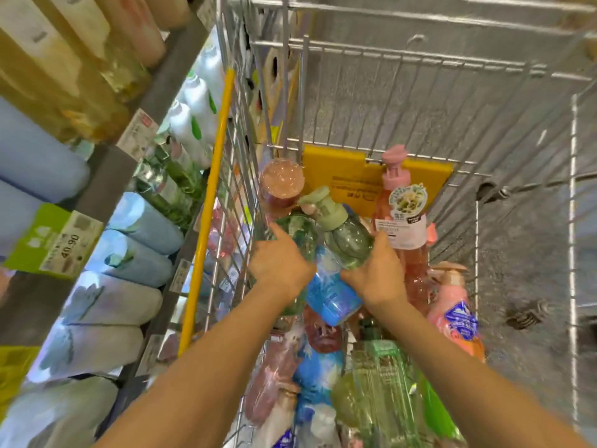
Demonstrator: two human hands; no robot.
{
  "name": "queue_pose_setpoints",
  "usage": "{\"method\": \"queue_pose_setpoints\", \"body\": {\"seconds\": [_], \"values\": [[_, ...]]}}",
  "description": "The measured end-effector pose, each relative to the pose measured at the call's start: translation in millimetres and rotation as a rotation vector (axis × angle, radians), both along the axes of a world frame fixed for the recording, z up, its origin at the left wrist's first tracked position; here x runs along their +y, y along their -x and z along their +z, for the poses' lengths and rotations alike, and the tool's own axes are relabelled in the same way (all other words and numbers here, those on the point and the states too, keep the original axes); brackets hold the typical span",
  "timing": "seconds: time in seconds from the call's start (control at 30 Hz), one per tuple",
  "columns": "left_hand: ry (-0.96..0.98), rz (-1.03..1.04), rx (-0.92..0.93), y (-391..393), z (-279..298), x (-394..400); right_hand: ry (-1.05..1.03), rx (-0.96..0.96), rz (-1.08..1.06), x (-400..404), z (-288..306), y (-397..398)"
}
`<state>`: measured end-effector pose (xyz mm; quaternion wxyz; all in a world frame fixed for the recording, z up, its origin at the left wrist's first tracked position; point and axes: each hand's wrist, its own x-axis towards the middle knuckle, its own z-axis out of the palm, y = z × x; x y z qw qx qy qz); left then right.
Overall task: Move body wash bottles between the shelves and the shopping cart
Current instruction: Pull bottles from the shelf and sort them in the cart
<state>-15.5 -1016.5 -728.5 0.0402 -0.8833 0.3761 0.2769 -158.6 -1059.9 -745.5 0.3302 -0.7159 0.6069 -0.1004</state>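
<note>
Single view, head-worn wide-angle camera: placed above and just behind the near end of the shopping cart, facing forward and steeply down into its wire basket, with straight lines bowed toward the frame edges. Near range: both forearms enter from the bottom edge and the left hand and right hand sit at mid-frame over the bottles, the cart's far wall toward the top edge. The shelves run just beside the cart's left side, filling the frame's left third; no second view shares the scene.
</note>
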Motion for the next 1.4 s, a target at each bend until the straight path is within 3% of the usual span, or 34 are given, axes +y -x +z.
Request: {"method": "queue_pose_setpoints", "body": {"seconds": [0.2,0.47,0.67,0.83,1.0,1.2,1.4], "values": [[0.066,0.146,0.184,35.5,11.7,31.3,-0.076,-0.069,-0.058,15.5,30.7,23.4],[-0.074,0.071,0.005,78.0,35.4,69.2,-0.228,-0.181,-0.173,49.7,52.6,56.4],[-0.091,-0.122,-0.241,54.5,24.2,59.5,-0.230,-0.204,-0.183,56.5,52.2,69.1],[0.031,0.056,-0.213,39.0,40.8,68.5,-0.213,-0.208,-0.202,70.2,52.4,71.9],[0.115,0.080,-0.163,50.3,71.1,77.5,-0.186,-0.210,-0.154,81.3,71.9,65.2],[0.341,0.145,-0.118,57.2,149.7,99.7,-0.116,-0.280,-0.051,78.6,155.0,58.2],[0.695,0.268,-0.055,60.5,268.5,159.0,-0.054,-0.569,0.141,102.0,290.8,54.8]]}}
